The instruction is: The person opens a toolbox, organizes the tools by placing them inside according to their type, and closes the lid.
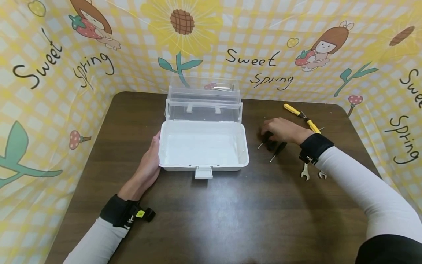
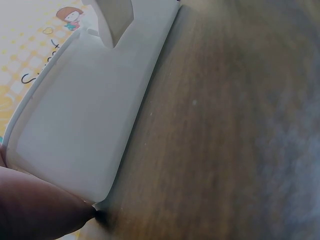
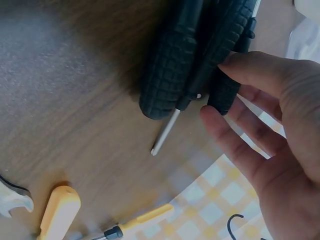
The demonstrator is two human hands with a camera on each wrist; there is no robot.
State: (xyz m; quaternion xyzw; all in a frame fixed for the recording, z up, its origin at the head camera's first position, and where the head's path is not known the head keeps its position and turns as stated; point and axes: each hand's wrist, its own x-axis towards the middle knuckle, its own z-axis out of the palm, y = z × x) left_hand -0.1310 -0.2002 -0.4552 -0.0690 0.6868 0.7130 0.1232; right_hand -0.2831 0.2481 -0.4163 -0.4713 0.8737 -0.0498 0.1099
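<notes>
A white plastic toolbox (image 1: pixel 202 167) stands in the middle of the table, its clear lid (image 1: pixel 204 110) raised and its front latch (image 1: pixel 203 172) hanging down. Along the box's left side rests my left hand (image 1: pixel 146 165), fingers extended against the wall; in the left wrist view the thumb (image 2: pixel 45 205) lies at a lower corner. To the right of the box, my right hand (image 1: pixel 280 130) pinches a black-handled screwdriver (image 3: pixel 223 95) between thumb and fingers. More black-handled screwdrivers (image 3: pixel 170 70) lie close beside it, one shaft pointing toward the table's front (image 1: pixel 272 158).
Yellow-handled screwdrivers (image 1: pixel 291 109) lie at the back right. Open-end wrenches (image 1: pixel 305 172) stick out beneath the right wrist. Thin metal pieces (image 1: pixel 222 88) sit in the clear lid. A checked cloth (image 1: pixel 260 33) hangs around the table's back and sides.
</notes>
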